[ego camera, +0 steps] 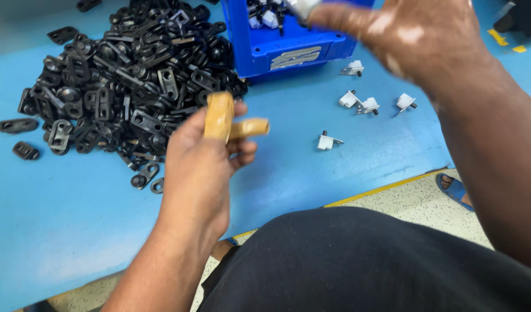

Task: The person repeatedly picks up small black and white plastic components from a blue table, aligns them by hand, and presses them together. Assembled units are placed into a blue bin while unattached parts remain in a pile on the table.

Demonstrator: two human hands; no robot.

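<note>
My left hand (199, 167) hovers over the blue table near the edge of a large pile of black plastic parts (127, 75). Its thumb and forefinger are wrapped in tan tape and held apart, with nothing visible between them. My right hand (416, 37) is raised and motion-blurred at the top right, its fingertips over the blue bin (288, 52). Something pale grey shows at those fingertips, but the blur hides whether it is held. The bin holds several small white parts with black pieces.
Several small white clip parts (358, 104) lie scattered on the blue table (75, 231) right of the bin. A few stray black parts (26, 150) sit left of the pile. The table's yellow-striped front edge runs past my dark-clothed lap.
</note>
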